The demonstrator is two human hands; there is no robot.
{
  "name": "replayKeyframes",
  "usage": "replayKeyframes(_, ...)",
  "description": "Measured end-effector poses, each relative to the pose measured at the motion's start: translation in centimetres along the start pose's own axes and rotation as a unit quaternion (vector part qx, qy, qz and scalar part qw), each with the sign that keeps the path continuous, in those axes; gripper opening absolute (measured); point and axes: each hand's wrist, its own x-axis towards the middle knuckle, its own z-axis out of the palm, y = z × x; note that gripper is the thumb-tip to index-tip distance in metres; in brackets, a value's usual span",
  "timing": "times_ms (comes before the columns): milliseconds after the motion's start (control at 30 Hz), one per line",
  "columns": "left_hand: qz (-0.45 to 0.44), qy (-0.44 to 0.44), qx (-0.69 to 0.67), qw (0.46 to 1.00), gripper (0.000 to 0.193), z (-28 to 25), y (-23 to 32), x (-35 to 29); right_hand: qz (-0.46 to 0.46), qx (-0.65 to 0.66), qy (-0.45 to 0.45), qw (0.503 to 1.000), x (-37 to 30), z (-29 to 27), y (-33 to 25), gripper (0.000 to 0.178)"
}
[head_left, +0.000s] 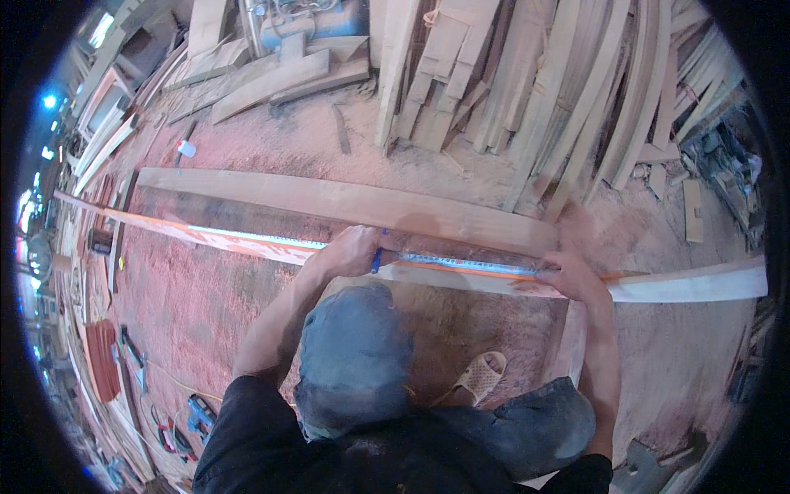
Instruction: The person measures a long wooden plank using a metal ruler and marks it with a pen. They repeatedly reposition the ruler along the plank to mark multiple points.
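Observation:
A long, narrow wooden board (691, 286) lies crosswise in front of me, its near face pale with orange patches. Along its upper edge runs a white tape measure blade (469, 263), stretched out to the left as well. My left hand (350, 249) rests on the board at mid-span, closed around a slim blue pen (376, 262) that sticks out past the fingers. Farther right, my right hand (572, 276) has its fingers closed on the tape measure at the board's edge; part of that grip is hidden.
Beyond the board lies a wide plank (354, 198). Stacked lumber (568, 90) stands at the back right, near a blue machine (309, 29). A blue power tool (200, 412) with cables is on the floor at lower left. A small white bottle (187, 148) lies at far left.

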Motion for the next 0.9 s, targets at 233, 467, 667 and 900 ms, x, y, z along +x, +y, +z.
replayKeyframes(233, 0.016, -0.055, -0.029, 0.998, 0.023, -0.5, -0.7, 0.5, -0.012, -0.031, 0.048, 0.998, -1.4, -0.5, 1.4, 0.024)
replayKeyframes(467, 0.004, -0.04, -0.041, 0.998, 0.029, -0.5, -0.2, 0.3, 0.02, -0.04, 0.002, 0.999, -1.0, -1.4, 0.3, 0.025)
replayKeyframes(667, 0.041, -0.043, -0.063, 0.996, 0.019, -0.7, -0.5, 0.6, 0.019, -0.024, -0.014, 0.999, -0.5, -1.5, 0.7, 0.023)
replayKeyframes(900, 0.037, -0.054, -0.054, 0.996, 0.017, -0.4, -1.0, 0.7, 0.009, -0.035, -0.029, 0.999, 0.1, -1.6, 1.4, 0.024)
